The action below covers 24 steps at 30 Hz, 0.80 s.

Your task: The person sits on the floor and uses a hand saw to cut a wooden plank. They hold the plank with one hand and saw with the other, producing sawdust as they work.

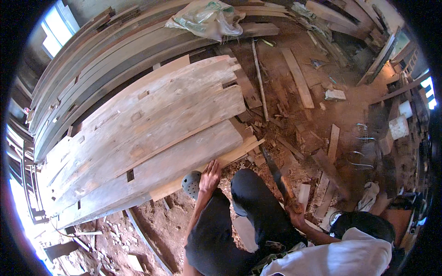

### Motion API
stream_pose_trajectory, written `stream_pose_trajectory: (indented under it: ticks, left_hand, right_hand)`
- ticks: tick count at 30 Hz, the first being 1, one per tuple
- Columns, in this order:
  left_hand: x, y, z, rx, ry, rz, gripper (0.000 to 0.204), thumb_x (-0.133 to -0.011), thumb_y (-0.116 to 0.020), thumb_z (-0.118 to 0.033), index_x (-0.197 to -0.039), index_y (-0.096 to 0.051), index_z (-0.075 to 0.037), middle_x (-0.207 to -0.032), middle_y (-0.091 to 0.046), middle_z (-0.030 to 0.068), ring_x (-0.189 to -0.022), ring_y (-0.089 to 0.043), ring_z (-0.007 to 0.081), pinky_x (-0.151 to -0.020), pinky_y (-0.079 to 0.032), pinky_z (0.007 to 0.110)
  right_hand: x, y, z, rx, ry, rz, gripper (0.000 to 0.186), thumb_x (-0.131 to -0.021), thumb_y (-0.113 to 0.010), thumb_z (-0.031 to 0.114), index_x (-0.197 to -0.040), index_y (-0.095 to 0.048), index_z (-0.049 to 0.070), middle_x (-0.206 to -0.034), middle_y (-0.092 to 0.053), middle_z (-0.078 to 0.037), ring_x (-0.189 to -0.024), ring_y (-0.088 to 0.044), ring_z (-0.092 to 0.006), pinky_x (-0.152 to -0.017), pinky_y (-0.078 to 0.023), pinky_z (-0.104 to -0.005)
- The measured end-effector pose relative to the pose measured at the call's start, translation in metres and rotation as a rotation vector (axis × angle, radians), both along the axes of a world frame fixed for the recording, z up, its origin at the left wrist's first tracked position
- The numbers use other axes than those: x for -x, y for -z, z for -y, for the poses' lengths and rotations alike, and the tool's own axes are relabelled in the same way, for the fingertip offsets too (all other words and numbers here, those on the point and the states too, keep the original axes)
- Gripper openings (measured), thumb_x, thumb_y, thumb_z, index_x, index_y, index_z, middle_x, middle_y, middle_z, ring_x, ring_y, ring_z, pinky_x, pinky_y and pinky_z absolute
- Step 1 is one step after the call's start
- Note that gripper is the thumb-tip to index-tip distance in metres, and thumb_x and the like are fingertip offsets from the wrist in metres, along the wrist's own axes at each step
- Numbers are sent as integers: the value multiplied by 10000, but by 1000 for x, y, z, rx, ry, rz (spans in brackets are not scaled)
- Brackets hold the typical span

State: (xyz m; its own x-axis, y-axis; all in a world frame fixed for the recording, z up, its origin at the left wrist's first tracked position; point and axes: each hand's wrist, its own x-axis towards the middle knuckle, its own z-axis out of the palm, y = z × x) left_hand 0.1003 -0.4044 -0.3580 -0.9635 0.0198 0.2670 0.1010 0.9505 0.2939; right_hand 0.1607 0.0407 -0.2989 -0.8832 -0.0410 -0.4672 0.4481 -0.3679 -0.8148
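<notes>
My left hand (210,177) lies with fingers stretched out along the near edge of a pile of weathered, pale wide planks (147,129), where a narrower yellowish board (244,149) sticks out underneath. My right hand (294,207), lower right, is wrapped round the wooden handle of a handsaw; its dark blade (273,164) points up toward the right end of the yellowish board. I cannot tell whether the blade touches the wood. My bent legs in dark trousers (251,198) are below the planks, and a grey perforated clog (190,184) shows beside my left hand.
Long stacked boards (106,55) stretch behind the pile, topped by crumpled plastic sheeting (202,20). A pole (258,78), offcuts (297,76) and wood chips litter the dirt floor (345,106). Leaning timber (382,55), pale containers (398,126) and metal bars (359,138) stand or lie at right.
</notes>
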Motion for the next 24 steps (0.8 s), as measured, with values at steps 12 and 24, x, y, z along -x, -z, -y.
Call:
stream_pose_trajectory:
  ticks: [12, 24]
  left_hand:
    - [-25, -38, -3, -461, -262, -231, 170, -839, -690, -57, -1004, -712, -19, -832, -720, 107, -727, -709, 261, -704, -565, 351]
    - [-363, 21, 4, -949, -1544, -814, 441, -920, -608, -383, -1030, -642, 42, -734, -657, 211, -484, -613, 269, -409, -488, 304]
  right_hand:
    - [48, 16, 2, -733, -461, -116, 377, -867, -734, 150, -1170, -555, 14, -1090, -648, -65, -1006, -612, -179, -824, -506, -352]
    - [38, -32, -16, -97, -184, 27, 168, -891, -652, 172, -809, -518, 112, -626, -434, 70, -491, -392, -46, -444, -305, -224]
